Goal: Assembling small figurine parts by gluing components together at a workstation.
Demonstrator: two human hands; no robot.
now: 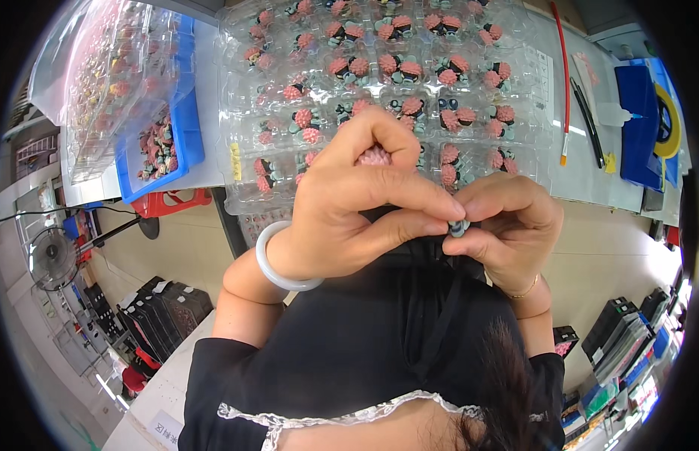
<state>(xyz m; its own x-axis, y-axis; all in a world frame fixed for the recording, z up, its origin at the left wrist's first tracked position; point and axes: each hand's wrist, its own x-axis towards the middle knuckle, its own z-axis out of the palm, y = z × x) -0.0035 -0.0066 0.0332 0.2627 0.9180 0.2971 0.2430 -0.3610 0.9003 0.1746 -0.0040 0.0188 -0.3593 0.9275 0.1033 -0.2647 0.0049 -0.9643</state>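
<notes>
My left hand (357,203) and my right hand (507,225) meet at mid-frame, close above my black top. Between their fingertips they pinch a small grey-blue and black piece (459,225). A pink bumpy piece (373,156) shows inside the curl of my left fingers. A white bangle (278,264) rings my left wrist and a thin bracelet is on the right one. Just beyond the hands lies a clear plastic tray (387,75) with several compartments, each holding small pink, black and pale green ornaments.
A blue bin (185,128) of similar pink pieces stands at the left, under a clear bag of more trays (109,68). To the right lie a red-handled tool (563,83), a black tool, a small glue bottle (612,114) and a blue box (638,124). A fan (52,257) stands on the floor.
</notes>
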